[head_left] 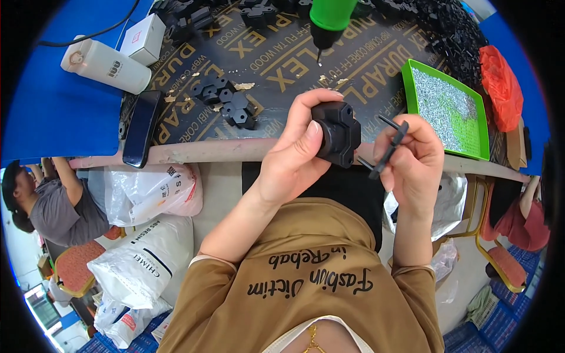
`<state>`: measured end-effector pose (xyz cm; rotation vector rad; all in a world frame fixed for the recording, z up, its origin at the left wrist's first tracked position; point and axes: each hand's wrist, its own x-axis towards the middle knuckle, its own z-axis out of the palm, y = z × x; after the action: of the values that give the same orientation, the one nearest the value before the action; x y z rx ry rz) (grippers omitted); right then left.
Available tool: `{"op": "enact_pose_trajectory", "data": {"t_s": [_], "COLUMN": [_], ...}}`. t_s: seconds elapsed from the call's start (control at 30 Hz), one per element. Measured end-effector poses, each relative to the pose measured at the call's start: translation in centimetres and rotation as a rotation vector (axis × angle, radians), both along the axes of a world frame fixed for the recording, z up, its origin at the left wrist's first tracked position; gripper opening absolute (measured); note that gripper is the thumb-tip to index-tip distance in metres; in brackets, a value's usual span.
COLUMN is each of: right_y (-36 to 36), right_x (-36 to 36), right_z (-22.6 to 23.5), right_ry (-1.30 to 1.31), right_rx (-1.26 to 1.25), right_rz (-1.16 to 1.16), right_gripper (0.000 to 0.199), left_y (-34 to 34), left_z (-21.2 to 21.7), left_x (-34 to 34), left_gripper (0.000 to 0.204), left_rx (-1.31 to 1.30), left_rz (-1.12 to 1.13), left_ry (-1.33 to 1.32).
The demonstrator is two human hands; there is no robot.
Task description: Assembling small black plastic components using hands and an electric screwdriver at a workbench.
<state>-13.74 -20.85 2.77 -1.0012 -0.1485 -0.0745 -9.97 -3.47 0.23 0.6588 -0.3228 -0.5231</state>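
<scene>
My left hand [302, 138] is closed round a black plastic housing [339, 134] with a stepped outline and small holes in its face. Held just to the right of it, a flat black plastic plate with two pins [391, 149] is pinched in my right hand [414, 154]. The pins point left at the housing, and a gap separates the two parts. Above the housing hangs a green and black electric screwdriver [331, 20], its bit pointing down. A cluster of black plastic parts [226, 101] lies on the table left of my hands.
A green tray of small screws [411, 88] and a red plastic bag [501, 88] sit on the right. Many black parts [456, 50] are piled behind. To the left are a white bottle [107, 65], a white box [143, 40] and a phone [143, 129]. Other people sit at both sides.
</scene>
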Motion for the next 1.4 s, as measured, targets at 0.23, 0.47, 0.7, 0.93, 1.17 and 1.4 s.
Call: {"op": "enact_pose_trajectory", "data": {"t_s": [0.23, 0.47, 0.7, 0.93, 1.17, 1.4], "right_y": [0.2, 0.1, 0.0, -0.9, 0.0, 1.8], "right_x": [0.3, 0.0, 0.7, 0.9, 0.4, 0.2], "right_z": [0.0, 0.3, -1.2, -2.3, -2.5, -3.1], "right_ry": [0.045, 0.026, -0.071, -0.309, -0.213, -0.091], "right_rx": [-0.134, -0.282, -0.203, -0.566, -0.339, -0.181], "right_rz": [0.039, 0.008, 0.074, 0.105, 0.085, 0.008], "right_gripper": [0.022, 0.032, 0.040, 0.044, 0.036, 0.078], "left_y": [0.2, 0.6, 0.9, 0.9, 1.1, 0.5], "left_z": [0.1, -0.5, -0.6, 0.4, -0.5, -0.6], "left_x": [-0.2, -0.4, -0.1, -0.3, -0.5, -0.8], "left_gripper": [0.060, 0.066, 0.065, 0.064, 0.062, 0.061], "left_rx": [0.047, 0.198, 0.297, 0.191, 0.225, 0.311], "left_rz": [-0.001, 0.040, 0.054, -0.042, -0.080, -0.017], "left_ry": [-0.033, -0.174, -0.263, -0.136, -0.132, -0.243]}}
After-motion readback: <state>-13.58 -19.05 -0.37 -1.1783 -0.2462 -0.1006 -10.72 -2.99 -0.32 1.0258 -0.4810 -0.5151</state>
